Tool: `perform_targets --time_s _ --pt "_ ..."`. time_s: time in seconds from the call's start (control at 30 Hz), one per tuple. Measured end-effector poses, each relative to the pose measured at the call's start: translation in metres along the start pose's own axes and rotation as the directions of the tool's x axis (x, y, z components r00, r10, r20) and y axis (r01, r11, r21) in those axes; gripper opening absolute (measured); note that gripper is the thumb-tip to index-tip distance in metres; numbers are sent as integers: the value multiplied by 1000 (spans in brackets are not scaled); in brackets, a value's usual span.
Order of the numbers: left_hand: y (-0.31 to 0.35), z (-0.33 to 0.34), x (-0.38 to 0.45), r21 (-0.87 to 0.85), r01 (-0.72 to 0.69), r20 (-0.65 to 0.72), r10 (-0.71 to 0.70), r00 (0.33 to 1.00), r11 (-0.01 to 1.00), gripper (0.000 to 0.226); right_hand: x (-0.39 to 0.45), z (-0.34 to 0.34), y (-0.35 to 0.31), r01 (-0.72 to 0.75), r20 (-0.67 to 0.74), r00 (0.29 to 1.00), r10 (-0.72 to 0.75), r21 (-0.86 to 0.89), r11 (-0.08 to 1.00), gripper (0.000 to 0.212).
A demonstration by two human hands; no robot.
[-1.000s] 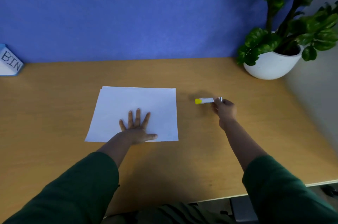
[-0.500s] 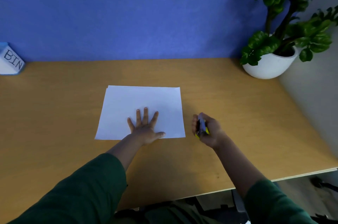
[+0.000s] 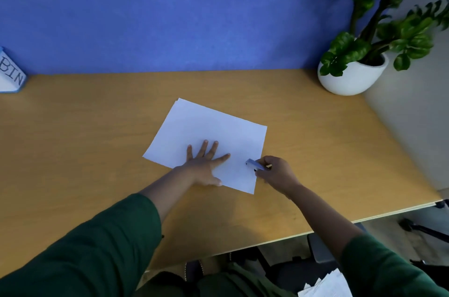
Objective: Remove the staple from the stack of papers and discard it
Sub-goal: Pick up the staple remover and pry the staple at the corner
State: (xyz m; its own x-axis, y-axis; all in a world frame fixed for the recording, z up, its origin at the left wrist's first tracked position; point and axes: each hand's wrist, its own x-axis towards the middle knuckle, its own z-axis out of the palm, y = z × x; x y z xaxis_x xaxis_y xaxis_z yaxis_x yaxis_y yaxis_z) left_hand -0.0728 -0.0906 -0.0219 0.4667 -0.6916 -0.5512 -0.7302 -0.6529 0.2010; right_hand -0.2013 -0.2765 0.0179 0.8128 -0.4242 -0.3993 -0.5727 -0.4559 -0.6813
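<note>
Since the earlier frame, the stack of papers (image 3: 206,131) has rotated on the desk (image 3: 73,151); right hand (image 3: 277,173) has carried the staple remover (image 3: 254,165), gripped, over its right edge; left hand (image 3: 202,166) presses flat; sheets likely light, flexible, slippery; pin near staple, unseen.

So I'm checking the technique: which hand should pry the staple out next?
Right hand: it grips the staple remover at the papers' edge. Left hand lies flat, pinning them.
</note>
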Motion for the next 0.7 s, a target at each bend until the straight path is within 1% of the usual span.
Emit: perform_targets --time_s 0.07,0.13,0.2,0.3,0.37,0.43,0.5,0.57,0.7 --pt "4 -4 0 -17 2 -19 -2 1000 1000 88 -5 1 7 98 7 995 -98 -97 990 14" --pt "14 -3 2 -68 18 -69 -23 997 998 92 -8 2 12 181 5 983 -183 -184 966 19" --pt "28 2 3 -101 25 -91 -34 995 995 98 -7 1 13 252 -2 966 -260 -229 940 22" --pt "46 11 7 -109 34 -88 -43 995 993 101 -2 -3 14 363 34 929 -369 -289 886 22" --pt "52 18 9 -109 54 -77 -63 995 993 97 2 -6 18 394 59 916 -397 -317 863 23" --pt "54 24 10 -70 79 -86 -85 993 994 92 3 -8 23 404 85 913 -400 -335 851 23" --pt "55 28 11 -40 93 -104 -97 990 995 87 3 -9 31 423 111 905 -410 -330 844 24" --pt "55 29 10 -53 93 -115 -98 989 994 83 2 -10 36 440 112 897 -427 -310 843 22" --pt "56 29 10 -47 106 -107 -110 988 993 84 2 -9 42 497 104 865 -491 -308 811 18"
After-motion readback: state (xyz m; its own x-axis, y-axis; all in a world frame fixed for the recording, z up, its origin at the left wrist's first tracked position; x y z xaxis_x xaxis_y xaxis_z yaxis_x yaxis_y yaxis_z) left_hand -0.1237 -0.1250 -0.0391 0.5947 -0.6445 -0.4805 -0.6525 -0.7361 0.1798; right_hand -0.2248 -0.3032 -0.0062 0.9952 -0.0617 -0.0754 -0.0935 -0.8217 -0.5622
